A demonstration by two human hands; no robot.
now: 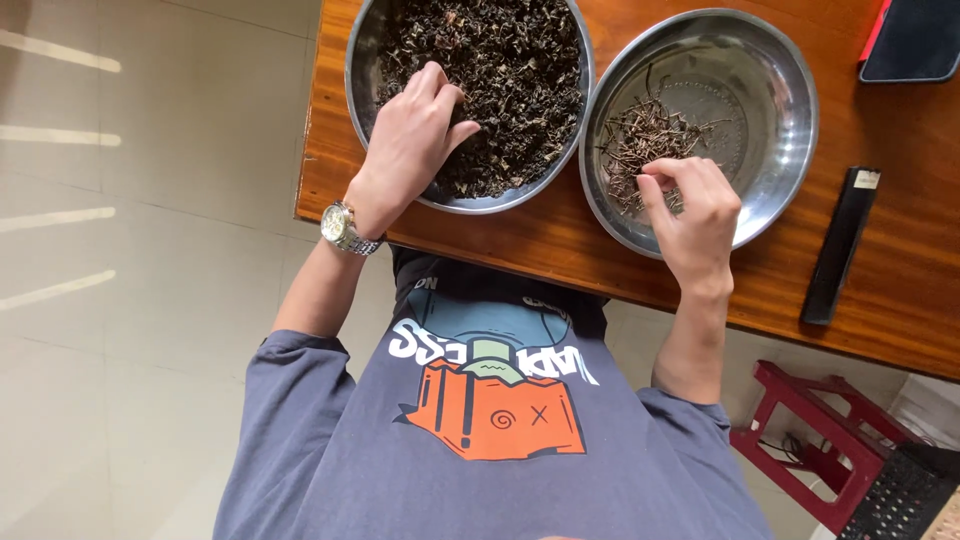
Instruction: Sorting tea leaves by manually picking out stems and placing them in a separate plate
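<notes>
Two round steel bowls stand side by side on a wooden table (560, 240). The left bowl (362, 60) is full of dark dried leaves (510, 70). My left hand (415, 140), with a metal watch on the wrist, rests in those leaves with its fingers loosely curled into them. The right bowl (770, 90) holds a small heap of thin brown stems (640, 140). My right hand (695, 215) hovers over that bowl's near rim, fingertips pinched together at the stems; whether it grips any is hard to tell.
A long black bar-shaped object (840, 245) lies on the table to the right of the bowls. A dark flat device with a red edge (915, 40) sits at the far right corner. A red stool (820, 440) stands on the pale tiled floor below.
</notes>
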